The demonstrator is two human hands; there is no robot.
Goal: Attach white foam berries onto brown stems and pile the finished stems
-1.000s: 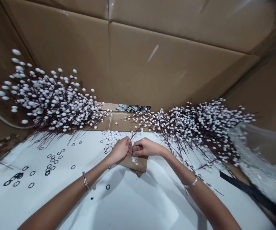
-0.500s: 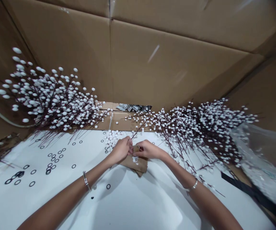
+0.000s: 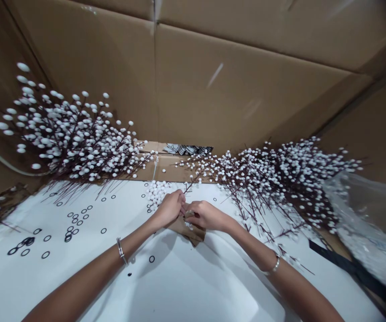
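Note:
My left hand [image 3: 171, 208] is closed, its fingertips pinched on a thin brown berry twig [image 3: 188, 185] whose white-berried end points up and away. Beside it, my right hand [image 3: 208, 214] has its fingers bent and drawn together; whatever they grip is too small to make out. Both hands nearly touch above a small piece of brown cardboard [image 3: 193, 235]. Some small white bits [image 3: 189, 225] show on the cardboard by my right fingertips. Just beyond my left hand lies a cluster of loose white berries [image 3: 156, 192].
Bunches of white-berry stems lie at the left [image 3: 79, 134] and right [image 3: 273, 170]. Black rings [image 3: 74, 219] are scattered over the white table [image 3: 106, 273]. Cardboard walls [image 3: 246, 85] enclose the back. A clear plastic bag [image 3: 370, 223] and black strip [image 3: 343, 264] lie at right.
My right hand has shifted slightly towards me, its fingers now lower over the cardboard. My left hand has stayed almost in place.

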